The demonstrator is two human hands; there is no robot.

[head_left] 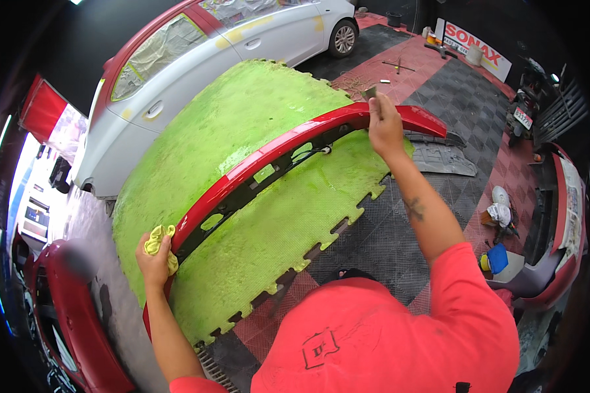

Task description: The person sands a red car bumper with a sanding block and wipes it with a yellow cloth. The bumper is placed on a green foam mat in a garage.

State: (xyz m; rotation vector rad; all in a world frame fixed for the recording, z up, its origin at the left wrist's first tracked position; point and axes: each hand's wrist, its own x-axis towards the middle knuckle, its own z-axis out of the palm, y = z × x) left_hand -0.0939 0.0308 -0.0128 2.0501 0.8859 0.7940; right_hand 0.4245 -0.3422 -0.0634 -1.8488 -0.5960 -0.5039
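Observation:
A long, curved, glossy red car body panel [249, 164] lies across a green foam mat [196, 157], dark along its inner side. My left hand [154, 263] is closed round a crumpled yellow cloth [156, 241] by the panel's near left part. Over at the far right stretch of the panel, my right hand [385, 128] pinches a small grey-brown piece [370, 93] that looks like folded sandpaper. The hand hides part of the red surface there, and I cannot tell whether the piece touches it.
A car [242, 46] with masked windows stands beyond the mat. Red bumpers [78, 314] lie at the left and another bumper [557, 249] at the right. Grey plastic parts [442, 159] sit past the mat's right edge. A motorcycle [528, 108] is parked farther right.

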